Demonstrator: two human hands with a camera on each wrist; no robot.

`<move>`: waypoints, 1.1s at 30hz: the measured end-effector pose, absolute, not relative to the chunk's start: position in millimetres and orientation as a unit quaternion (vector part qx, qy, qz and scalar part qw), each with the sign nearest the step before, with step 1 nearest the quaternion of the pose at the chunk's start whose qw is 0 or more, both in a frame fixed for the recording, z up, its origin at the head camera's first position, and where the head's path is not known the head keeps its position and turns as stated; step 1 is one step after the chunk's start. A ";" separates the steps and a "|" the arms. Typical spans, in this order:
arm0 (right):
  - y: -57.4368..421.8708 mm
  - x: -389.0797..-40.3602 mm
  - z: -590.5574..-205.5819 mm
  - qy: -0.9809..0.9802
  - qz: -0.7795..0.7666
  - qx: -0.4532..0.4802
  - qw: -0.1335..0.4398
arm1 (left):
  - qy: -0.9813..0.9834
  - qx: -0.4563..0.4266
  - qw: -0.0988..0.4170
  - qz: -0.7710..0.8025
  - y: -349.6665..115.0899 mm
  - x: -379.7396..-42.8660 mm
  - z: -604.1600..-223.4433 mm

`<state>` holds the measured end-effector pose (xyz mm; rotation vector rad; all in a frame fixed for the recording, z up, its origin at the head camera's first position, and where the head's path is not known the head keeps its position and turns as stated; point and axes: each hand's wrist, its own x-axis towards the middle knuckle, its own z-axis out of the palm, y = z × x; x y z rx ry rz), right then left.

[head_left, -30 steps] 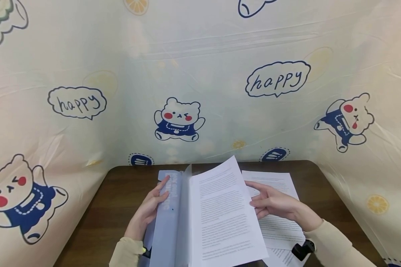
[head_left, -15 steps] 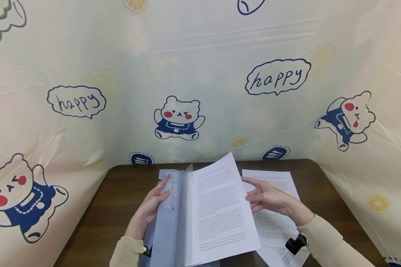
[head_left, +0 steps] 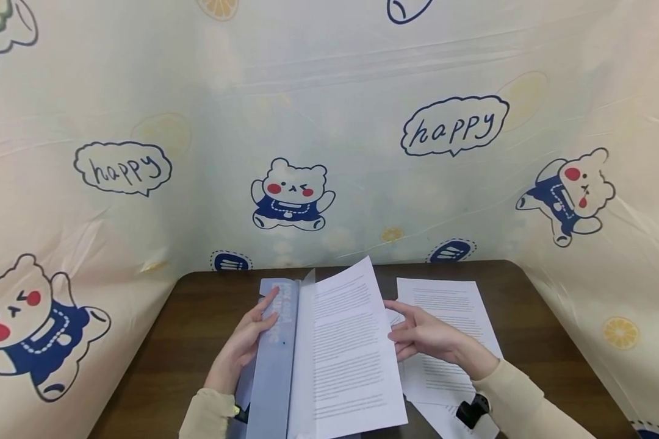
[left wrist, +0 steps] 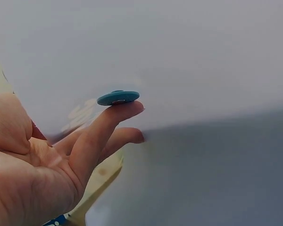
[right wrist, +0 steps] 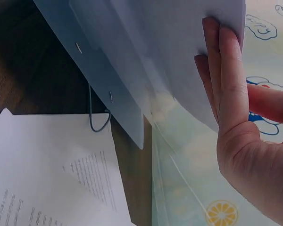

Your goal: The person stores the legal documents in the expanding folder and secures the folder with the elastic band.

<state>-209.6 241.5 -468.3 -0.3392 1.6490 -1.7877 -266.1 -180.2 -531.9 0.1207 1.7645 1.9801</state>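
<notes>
A pale blue plastic folder (head_left: 271, 378) stands partly open on the table, its pages spread to the right. My left hand (head_left: 244, 341) grips its cover flap at the left, index finger and thumb lying on the front. In the left wrist view, a round teal button (left wrist: 118, 97) sits right at a fingertip. Printed white paper (head_left: 351, 360) leans up from the folder's inside, its left edge at a translucent sleeve (head_left: 303, 366). My right hand (head_left: 436, 335) pinches the paper's right edge, with several fingers (right wrist: 232, 75) straight along the sheet in the right wrist view.
More printed sheets (head_left: 450, 372) lie on the dark wooden table (head_left: 549, 341) to the right, partly under my right forearm. A thin elastic cord (right wrist: 90, 108) loops from the folder over them. A patterned curtain (head_left: 362, 122) hangs behind the table.
My right hand has moved left with the printed paper, bringing it closer to the folder and uncovering more of the loose sheets. My left hand keeps its place on the folder.
</notes>
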 end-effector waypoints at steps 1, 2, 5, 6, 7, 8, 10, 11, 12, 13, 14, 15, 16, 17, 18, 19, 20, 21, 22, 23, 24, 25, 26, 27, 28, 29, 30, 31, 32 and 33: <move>240.2 -209.1 -468.8 0.634 -0.684 -0.130 0.336 | 0.647 0.044 0.238 0.723 -180.0 -265.8 -531.6; 239.0 -208.6 -469.0 0.636 -0.683 -0.131 0.334 | 0.648 0.045 0.237 0.722 -179.7 -265.6 -531.2; 236.6 -207.7 -467.0 0.640 -0.679 -0.136 0.331 | 0.653 0.047 0.227 0.722 -179.6 -265.1 -528.8; 236.3 -207.3 -465.6 0.642 -0.678 -0.138 0.330 | 0.652 0.048 0.225 0.723 -179.5 -265.0 -528.0; 236.5 -206.7 -464.4 0.643 -0.677 -0.140 0.330 | 0.653 0.047 0.224 0.722 -179.5 -264.7 -527.5; 236.8 -205.9 -463.3 0.643 -0.677 -0.142 0.330 | 0.652 0.047 0.224 0.723 -179.6 -264.3 -527.1; 237.2 -204.0 -461.6 0.641 -0.678 -0.144 0.330 | 0.652 0.045 0.226 0.723 -180.2 -263.6 -526.8; 237.1 -203.0 -461.1 0.641 -0.677 -0.145 0.331 | 0.652 0.045 0.226 0.723 -180.4 -263.2 -526.7; 236.7 -202.2 -460.9 0.641 -0.677 -0.145 0.331 | 0.651 0.045 0.226 0.723 -180.5 -262.7 -526.8; 235.9 -201.4 -461.0 0.640 -0.678 -0.144 0.331 | 0.652 0.044 0.226 0.723 -180.7 -262.2 -526.7; 234.4 -200.9 -461.2 0.640 -0.679 -0.144 0.331 | 0.652 0.045 0.225 0.723 -180.8 -262.0 -526.4; 232.6 -200.8 -461.3 0.640 -0.679 -0.144 0.331 | 0.652 0.045 0.223 0.723 -180.8 -261.9 -526.1; 230.3 -200.8 -461.6 0.640 -0.678 -0.145 0.331 | 0.652 0.046 0.222 0.724 -180.7 -261.6 -525.8; 228.0 -200.8 -462.0 0.640 -0.678 -0.146 0.331 | 0.652 0.046 0.220 0.724 -180.6 -261.5 -525.4; 225.3 -200.9 -462.5 0.640 -0.678 -0.146 0.331 | 0.652 0.046 0.220 0.724 -180.6 -261.3 -524.9; 222.4 -200.9 -463.3 0.640 -0.678 -0.147 0.332 | 0.653 0.046 0.219 0.723 -180.6 -261.1 -524.8; 219.3 -201.0 -464.3 0.639 -0.678 -0.148 0.332 | 0.654 0.046 0.219 0.722 -180.7 -260.9 -524.6; 216.2 -201.1 -465.3 0.638 -0.679 -0.148 0.332 | 0.654 0.047 0.219 0.722 -180.9 -260.5 -524.3; 212.8 -201.0 -466.6 0.637 -0.679 -0.147 0.333 | 0.655 0.048 0.220 0.721 -180.9 -260.2 -523.9; 209.7 -201.1 -467.8 0.638 -0.678 -0.147 0.333 | 0.654 0.051 0.221 0.721 -180.7 -259.6 -523.3; 206.2 -201.0 -469.1 0.637 -0.679 -0.147 0.333 | 0.653 0.053 0.223 0.722 -180.7 -259.2 -522.9; 202.8 -201.0 -470.6 0.637 -0.680 -0.146 0.332 | 0.652 0.056 0.225 0.722 -180.8 -258.9 -522.4; 199.5 -200.9 -472.2 0.636 -0.682 -0.145 0.331 | 0.651 0.057 0.227 0.722 -180.9 -258.5 -521.9; 196.4 -200.8 -473.9 0.636 -0.683 -0.143 0.330 | 0.651 0.058 0.227 0.722 -180.8 -258.1 -521.5; 193.6 -200.8 -475.6 0.636 -0.683 -0.142 0.329 | 0.650 0.058 0.228 0.723 -180.6 -257.8 -521.0; 191.0 -200.7 -477.2 0.637 -0.684 -0.141 0.327 | 0.649 0.057 0.228 0.723 -180.4 -257.4 -520.5; 188.7 -200.6 -478.9 0.637 -0.686 -0.137 0.324 | 0.650 0.054 0.227 0.723 -180.3 -257.1 -520.1; 186.6 -200.4 -480.3 0.638 -0.687 -0.133 0.322 | 0.650 0.051 0.226 0.723 -180.1 -256.7 -519.6; 184.8 -200.1 -481.5 0.639 -0.687 -0.129 0.320 | 0.649 0.048 0.225 0.725 -179.7 -256.4 -519.1; 183.3 -199.9 -482.7 0.640 -0.687 -0.127 0.319 | 0.648 0.045 0.224 0.726 -179.3 -256.0 -518.5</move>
